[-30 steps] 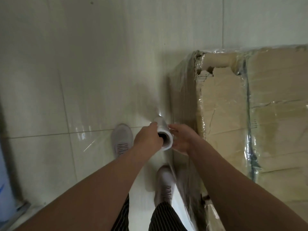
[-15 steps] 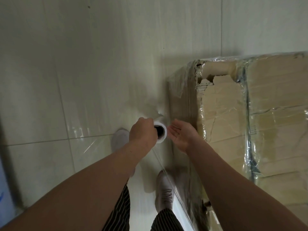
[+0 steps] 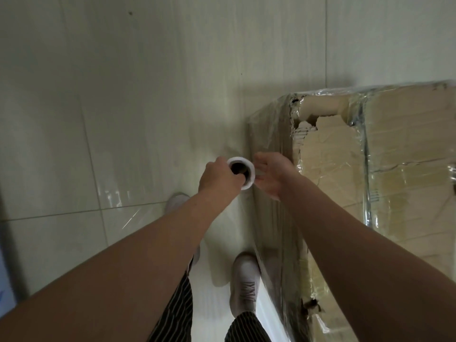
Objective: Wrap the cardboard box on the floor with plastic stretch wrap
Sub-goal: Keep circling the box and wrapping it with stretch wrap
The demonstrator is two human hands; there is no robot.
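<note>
A large cardboard box [image 3: 399, 154] stands on the floor at the right, its top torn near the far corner and covered in clear stretch wrap. My left hand [image 3: 220, 180] grips the top end of a white roll of stretch wrap [image 3: 243, 170], with fingers hooked into its dark core. The roll stands upright beside the box's left side. My right hand [image 3: 271, 174] is spread flat against the roll's right side, between the roll and the box. A sheet of film [image 3: 264, 287] runs from the roll back along the box's side.
Pale glossy floor tiles [image 3: 123, 107] fill the left and far side. My two feet in light shoes [image 3: 244, 280] stand close to the box's left side. A dark edge and a blue object [image 3: 6, 287] sit at the far left.
Both hands and the roll have moved forward along the box's side toward its far corner. My right hand has gone from cupping the roll to lying flat beside it.
</note>
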